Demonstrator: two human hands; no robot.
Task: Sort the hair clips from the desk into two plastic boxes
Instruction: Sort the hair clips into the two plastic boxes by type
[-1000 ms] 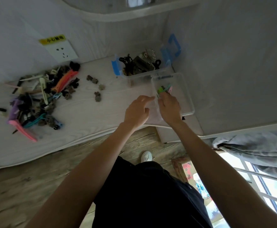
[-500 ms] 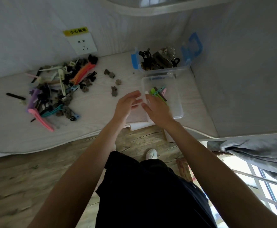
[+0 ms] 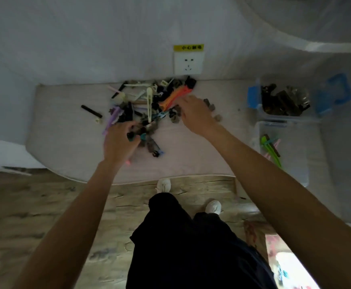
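Now both hands are working in the pile of hair clips [image 3: 149, 105] lying on the tabletop [image 3: 66, 142] below a wall socket [image 3: 188, 62]. The left hand [image 3: 119, 143] is resting on the near left edge of the pile, its fingers curling round a dark clip [image 3: 131, 134], though motion blur is making the grip hard to read. The right hand [image 3: 193, 115] is reaching into the pile's right side beside an orange clip [image 3: 174, 97], fingers bent; whether it is holding anything I cannot tell. Well to the right, two clear plastic boxes are sitting side by side: the far box [image 3: 253, 97], with blue latches, is holding dark clips, and the near box [image 3: 295, 174] is holding a few green and pink ones [image 3: 270, 147]. A black clip [image 3: 91, 111] is lying apart, left of the pile.
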